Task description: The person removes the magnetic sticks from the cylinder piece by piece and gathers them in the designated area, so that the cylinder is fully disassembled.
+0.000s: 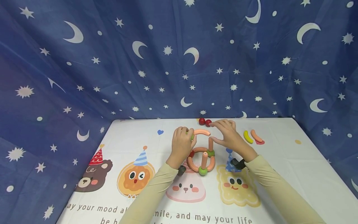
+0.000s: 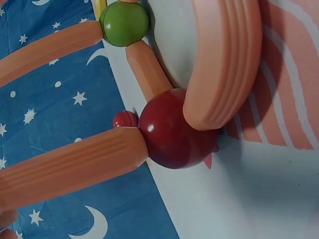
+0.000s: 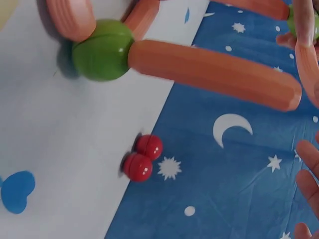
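A ring of curved orange sticks [image 1: 191, 164] lies on the table, joined by a red ball [image 2: 177, 129], a near green ball [image 1: 203, 170] and a farther green ball [image 1: 211, 153]. Straight orange sticks stand up from these balls, one nearest me [image 1: 204, 160] and one at the right [image 1: 211, 144]. My left hand [image 1: 182, 143] grips a green ball [image 1: 190, 136] with a curved orange stick [image 1: 202, 132] jutting rightward from it. Beside that stick's free end, my right hand [image 1: 228, 135] has thumb and fingers apart, its thumb close to the right upright's top.
Two red balls [image 1: 205, 122] sit at the table's far edge, behind my hands. A yellow curved stick [image 1: 248, 137] and an orange curved stick [image 1: 256, 136] lie to the right. A dark blue curtain [image 1: 167, 77] hangs behind the white printed tablecloth [image 1: 282, 161].
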### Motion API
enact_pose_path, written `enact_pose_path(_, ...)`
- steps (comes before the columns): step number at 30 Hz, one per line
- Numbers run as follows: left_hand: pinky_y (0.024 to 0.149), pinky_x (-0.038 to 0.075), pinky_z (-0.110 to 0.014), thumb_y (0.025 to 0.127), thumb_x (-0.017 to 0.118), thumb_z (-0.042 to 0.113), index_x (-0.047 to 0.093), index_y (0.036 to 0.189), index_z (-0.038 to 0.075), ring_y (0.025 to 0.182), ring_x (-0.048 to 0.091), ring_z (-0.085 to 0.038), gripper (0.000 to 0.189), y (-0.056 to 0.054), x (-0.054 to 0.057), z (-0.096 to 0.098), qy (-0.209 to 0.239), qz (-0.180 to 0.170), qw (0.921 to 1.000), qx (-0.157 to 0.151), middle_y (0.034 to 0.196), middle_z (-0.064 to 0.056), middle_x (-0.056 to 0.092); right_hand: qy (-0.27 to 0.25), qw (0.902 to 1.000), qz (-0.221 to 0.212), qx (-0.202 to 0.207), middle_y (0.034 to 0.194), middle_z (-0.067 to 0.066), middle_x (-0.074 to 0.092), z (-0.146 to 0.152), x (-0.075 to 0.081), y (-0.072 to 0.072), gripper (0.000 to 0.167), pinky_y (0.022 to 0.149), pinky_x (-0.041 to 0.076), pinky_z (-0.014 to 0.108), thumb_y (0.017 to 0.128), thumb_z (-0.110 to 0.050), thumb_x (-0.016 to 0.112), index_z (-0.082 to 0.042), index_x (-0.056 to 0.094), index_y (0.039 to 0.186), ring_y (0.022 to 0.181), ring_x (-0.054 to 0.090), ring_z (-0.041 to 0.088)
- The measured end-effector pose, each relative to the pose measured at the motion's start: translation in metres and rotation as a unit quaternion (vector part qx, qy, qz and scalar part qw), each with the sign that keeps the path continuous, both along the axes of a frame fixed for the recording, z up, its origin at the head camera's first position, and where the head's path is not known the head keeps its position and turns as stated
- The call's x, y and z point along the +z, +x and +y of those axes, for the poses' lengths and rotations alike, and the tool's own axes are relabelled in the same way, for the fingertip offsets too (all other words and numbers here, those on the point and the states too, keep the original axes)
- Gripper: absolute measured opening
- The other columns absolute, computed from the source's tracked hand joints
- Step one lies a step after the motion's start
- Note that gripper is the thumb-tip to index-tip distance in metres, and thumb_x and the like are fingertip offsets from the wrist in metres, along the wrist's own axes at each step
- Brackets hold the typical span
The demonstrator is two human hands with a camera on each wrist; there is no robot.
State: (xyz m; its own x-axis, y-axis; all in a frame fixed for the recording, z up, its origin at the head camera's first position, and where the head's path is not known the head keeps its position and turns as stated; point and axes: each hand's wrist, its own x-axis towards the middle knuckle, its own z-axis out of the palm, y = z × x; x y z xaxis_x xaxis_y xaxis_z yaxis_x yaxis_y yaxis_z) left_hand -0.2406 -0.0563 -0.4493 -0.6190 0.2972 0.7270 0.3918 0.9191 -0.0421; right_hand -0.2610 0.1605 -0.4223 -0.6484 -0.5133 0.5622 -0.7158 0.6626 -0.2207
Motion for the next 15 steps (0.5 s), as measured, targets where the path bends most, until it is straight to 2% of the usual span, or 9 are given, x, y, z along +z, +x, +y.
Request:
enact_pose_path(9, 0.085, 0.046, -0.033, 0.084, 0.065, 0.028, 0.061, 0.088, 0.015, 0.088, 0.056, -0.02, 0.014, -0.001, -0.001, 0.0, -0.007, 0.002, 0.9999, -0.008, 0.087, -0.004, 0.061, 0.019, 0.9996, -0.005, 0.019, 0.105, 0.009, 0.062, -0.014, 0.003, 0.0, 0.04, 0.09, 0.027, 0.053, 0.079, -0.023, 0.073, -0.008, 0.06, 0.114, 0.102, 0.049, 0.025)
enact_pose_path(15, 0.084, 0.046, -0.034, 0.084, 0.065, 0.028, 0.062, 0.09, 0.015, 0.087, 0.057, -0.021, 0.015, 0.0, -0.001, -0.001, -0.002, -0.004, 0.9998, -0.017, 0.086, -0.004, 0.061, 0.024, 0.9993, -0.015, 0.026, 0.099, 0.005, 0.065, -0.018, 0.003, -0.002, 0.019, 0.087, 0.027, 0.051, 0.083, -0.021, 0.069, -0.012, 0.067, 0.099, 0.098, 0.05, 0.023)
